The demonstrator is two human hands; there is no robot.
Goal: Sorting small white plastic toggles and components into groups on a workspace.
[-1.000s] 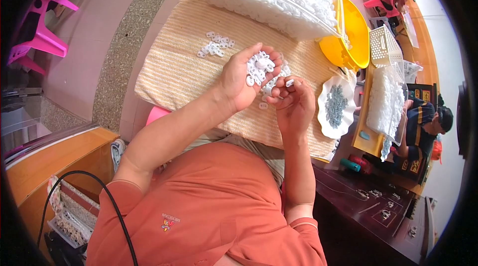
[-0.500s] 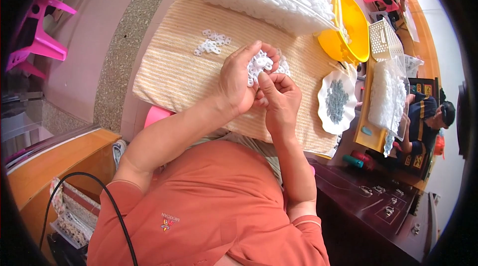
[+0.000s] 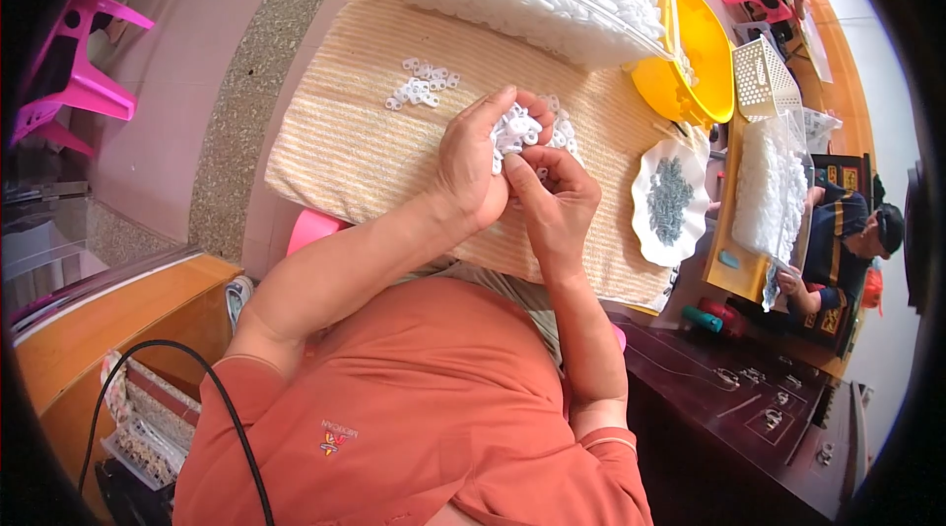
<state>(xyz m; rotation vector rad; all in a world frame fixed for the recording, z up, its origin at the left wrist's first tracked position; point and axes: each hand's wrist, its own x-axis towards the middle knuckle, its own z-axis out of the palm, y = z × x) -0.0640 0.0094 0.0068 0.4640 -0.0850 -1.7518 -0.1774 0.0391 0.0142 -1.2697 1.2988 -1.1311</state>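
My left hand [image 3: 471, 157] is cupped around a handful of small white plastic pieces with holes [image 3: 514, 130]. Close against it, my right hand [image 3: 558, 203] has its fingers curled, with the thumb tip at the lower edge of the handful. Whatever lies between those fingertips is too small and hidden to make out. More white pieces [image 3: 563, 135] lie on the striped cloth [image 3: 340, 122] just beyond my hands. A separate small pile of white pieces [image 3: 422, 85] sits to the left.
At the far side stands a clear bin [image 3: 537, 29] heaped with white pieces. Right of it is a yellow basin [image 3: 680, 83]; nearer, a scalloped white dish [image 3: 645, 221] holds small dark grey parts. Another person [image 3: 843, 230] sits at a table on the right. A pink stool [image 3: 84, 83] stands left.
My right thumb and index finger have spread slightly and shifted against the handful. My left hand still cups the white pieces. The person at the right has moved a hand near their bin.
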